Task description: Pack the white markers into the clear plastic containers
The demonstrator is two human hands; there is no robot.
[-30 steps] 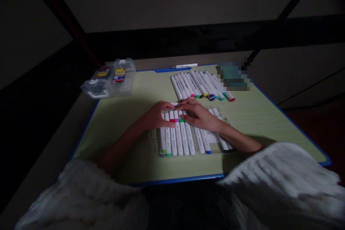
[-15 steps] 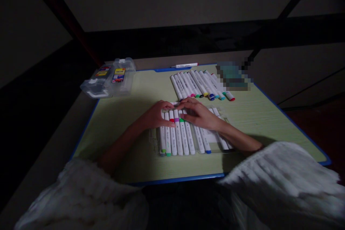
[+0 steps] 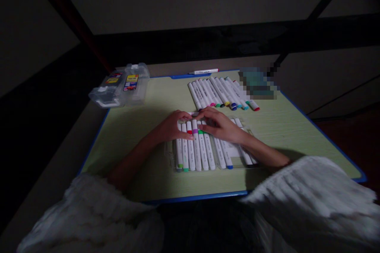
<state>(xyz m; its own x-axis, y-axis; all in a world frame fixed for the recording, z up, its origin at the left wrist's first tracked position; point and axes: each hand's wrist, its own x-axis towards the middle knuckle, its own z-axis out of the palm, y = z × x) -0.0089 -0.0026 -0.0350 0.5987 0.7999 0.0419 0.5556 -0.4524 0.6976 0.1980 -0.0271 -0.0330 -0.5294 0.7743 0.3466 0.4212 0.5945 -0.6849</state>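
Note:
A row of white markers with coloured caps [image 3: 202,150] lies in a clear tray [image 3: 237,162] near the table's front. My left hand [image 3: 172,126] rests on the row's left part, fingers curled over the markers' far ends. My right hand [image 3: 221,125] lies across the middle of the row, its fingers stretched flat and pressing on the markers. The fingertips of both hands almost meet above the red- and purple-banded markers. Nothing is lifted off the tray.
A second row of markers [image 3: 221,94] lies at the back of the green, blue-edged table [image 3: 133,134]. One single marker [image 3: 204,72] sits at the far edge. A clear plastic case [image 3: 120,85] stands at the back left corner. A blurred greenish object [image 3: 257,84] is back right.
Both hands stay on the near row of markers, with only slight shifts of the fingers. Nothing else has moved.

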